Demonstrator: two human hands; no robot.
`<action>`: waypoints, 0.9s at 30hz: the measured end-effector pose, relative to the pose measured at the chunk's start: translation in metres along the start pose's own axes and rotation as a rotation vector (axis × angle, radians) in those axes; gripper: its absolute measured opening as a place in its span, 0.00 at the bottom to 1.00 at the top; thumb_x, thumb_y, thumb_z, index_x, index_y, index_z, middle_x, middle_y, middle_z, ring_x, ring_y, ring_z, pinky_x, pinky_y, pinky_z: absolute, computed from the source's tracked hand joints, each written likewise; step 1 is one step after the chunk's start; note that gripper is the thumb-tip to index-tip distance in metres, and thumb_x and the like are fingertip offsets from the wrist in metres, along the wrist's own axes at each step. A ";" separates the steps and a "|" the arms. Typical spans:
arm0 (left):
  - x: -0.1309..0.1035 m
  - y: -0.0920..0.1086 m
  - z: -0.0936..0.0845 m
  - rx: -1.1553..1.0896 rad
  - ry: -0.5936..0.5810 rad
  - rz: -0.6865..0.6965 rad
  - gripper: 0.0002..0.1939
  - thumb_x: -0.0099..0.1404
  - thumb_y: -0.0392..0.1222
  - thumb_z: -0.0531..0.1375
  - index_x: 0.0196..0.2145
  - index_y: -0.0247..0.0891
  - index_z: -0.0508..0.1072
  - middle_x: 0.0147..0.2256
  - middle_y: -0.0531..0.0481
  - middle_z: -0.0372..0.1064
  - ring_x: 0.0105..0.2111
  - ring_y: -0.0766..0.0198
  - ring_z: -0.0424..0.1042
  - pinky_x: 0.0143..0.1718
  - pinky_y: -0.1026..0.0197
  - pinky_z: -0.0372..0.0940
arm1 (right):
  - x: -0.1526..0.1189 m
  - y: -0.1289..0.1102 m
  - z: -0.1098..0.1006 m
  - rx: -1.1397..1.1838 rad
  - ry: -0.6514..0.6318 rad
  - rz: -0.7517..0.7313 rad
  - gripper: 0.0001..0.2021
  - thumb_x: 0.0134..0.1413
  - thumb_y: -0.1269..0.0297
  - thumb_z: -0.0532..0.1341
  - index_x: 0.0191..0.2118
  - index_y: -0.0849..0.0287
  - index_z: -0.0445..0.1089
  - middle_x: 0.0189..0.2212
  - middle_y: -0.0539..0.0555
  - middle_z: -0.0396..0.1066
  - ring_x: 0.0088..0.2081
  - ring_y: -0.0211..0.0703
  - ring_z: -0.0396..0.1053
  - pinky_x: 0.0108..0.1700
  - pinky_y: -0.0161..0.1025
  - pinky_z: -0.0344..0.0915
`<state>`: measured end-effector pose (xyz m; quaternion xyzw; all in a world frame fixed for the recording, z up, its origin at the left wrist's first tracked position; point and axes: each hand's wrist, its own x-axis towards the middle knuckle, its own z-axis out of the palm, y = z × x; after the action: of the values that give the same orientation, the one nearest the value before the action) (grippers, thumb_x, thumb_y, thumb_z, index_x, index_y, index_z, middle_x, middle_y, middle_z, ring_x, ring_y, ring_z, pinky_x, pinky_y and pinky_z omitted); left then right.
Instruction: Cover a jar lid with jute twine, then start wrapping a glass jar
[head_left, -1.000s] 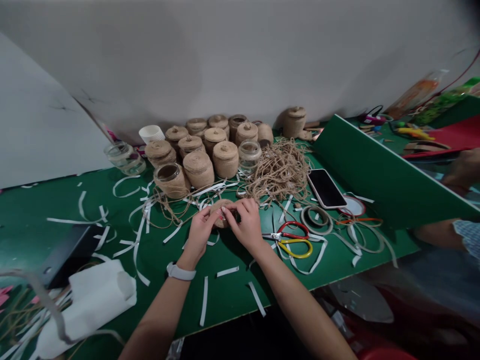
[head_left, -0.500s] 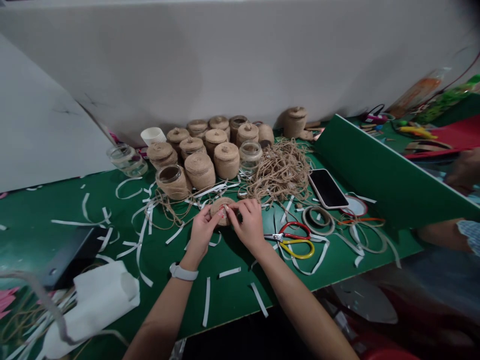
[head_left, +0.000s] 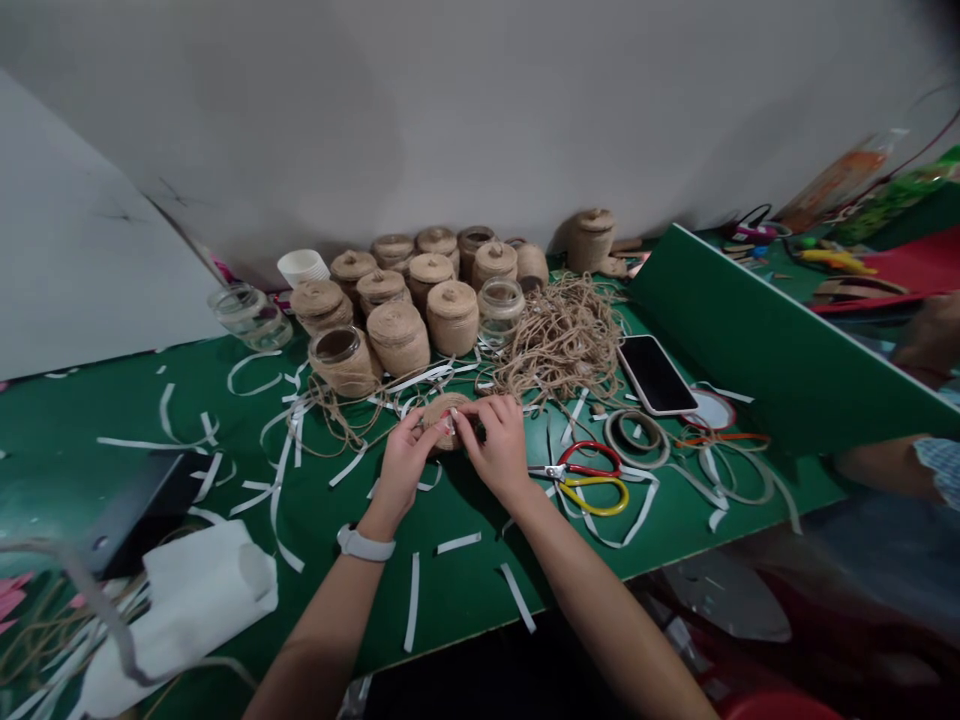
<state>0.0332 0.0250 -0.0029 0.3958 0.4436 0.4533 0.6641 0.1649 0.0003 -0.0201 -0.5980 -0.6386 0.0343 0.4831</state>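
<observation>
A round disc of coiled twine (head_left: 442,407) is between my hands, near the middle of the green table (head_left: 600,550). My left hand (head_left: 405,452) grips its left side, thumb on its face. From the right, my right hand (head_left: 491,435) pinches at its centre; whatever small piece lies between the fingertips is too small to name. Beyond them stand several twine-wrapped jars (head_left: 399,338), some with knobbed lids. A pile of loose twine (head_left: 566,335) lies right of the jars, beside a clear glass jar (head_left: 501,308). Scissors with red and yellow handles (head_left: 592,475) rest right of my right hand.
A phone (head_left: 657,375) and tape rolls (head_left: 637,440) lie right, before a green divider (head_left: 765,350). Another person's arm (head_left: 885,470) shows beyond it. White strips are scattered about. A white wrapper (head_left: 184,600) and dark box (head_left: 142,510) sit left.
The view has shifted very slightly. Both hands stay at the coiled disc, with only small finger movement.
</observation>
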 end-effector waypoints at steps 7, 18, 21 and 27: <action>0.000 0.002 0.001 0.024 0.050 0.051 0.16 0.52 0.44 0.69 0.37 0.36 0.75 0.35 0.48 0.79 0.34 0.60 0.77 0.38 0.60 0.70 | 0.001 -0.001 0.000 0.021 -0.037 -0.027 0.07 0.63 0.62 0.57 0.37 0.56 0.72 0.34 0.55 0.73 0.39 0.46 0.65 0.42 0.44 0.62; 0.000 0.003 0.001 -0.030 0.106 0.062 0.17 0.50 0.43 0.71 0.37 0.37 0.75 0.38 0.48 0.78 0.38 0.59 0.77 0.42 0.60 0.70 | 0.002 -0.001 -0.003 0.011 -0.023 -0.030 0.07 0.63 0.62 0.57 0.37 0.56 0.71 0.35 0.54 0.74 0.39 0.45 0.65 0.43 0.44 0.61; -0.002 0.004 0.002 -0.053 0.077 0.016 0.17 0.49 0.43 0.71 0.36 0.37 0.75 0.38 0.48 0.78 0.38 0.60 0.76 0.40 0.61 0.70 | 0.002 0.000 -0.003 0.022 -0.005 -0.030 0.07 0.63 0.63 0.57 0.36 0.56 0.71 0.35 0.54 0.74 0.39 0.45 0.65 0.43 0.44 0.61; 0.000 0.003 0.000 -0.043 0.034 0.005 0.16 0.48 0.41 0.72 0.35 0.36 0.77 0.34 0.50 0.77 0.33 0.64 0.75 0.36 0.65 0.69 | 0.001 0.001 -0.002 0.023 -0.023 -0.033 0.07 0.63 0.62 0.57 0.37 0.57 0.71 0.34 0.54 0.73 0.39 0.45 0.64 0.42 0.44 0.61</action>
<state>0.0323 0.0258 -0.0005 0.3747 0.4442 0.4712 0.6636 0.1672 0.0001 -0.0197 -0.5815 -0.6534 0.0407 0.4830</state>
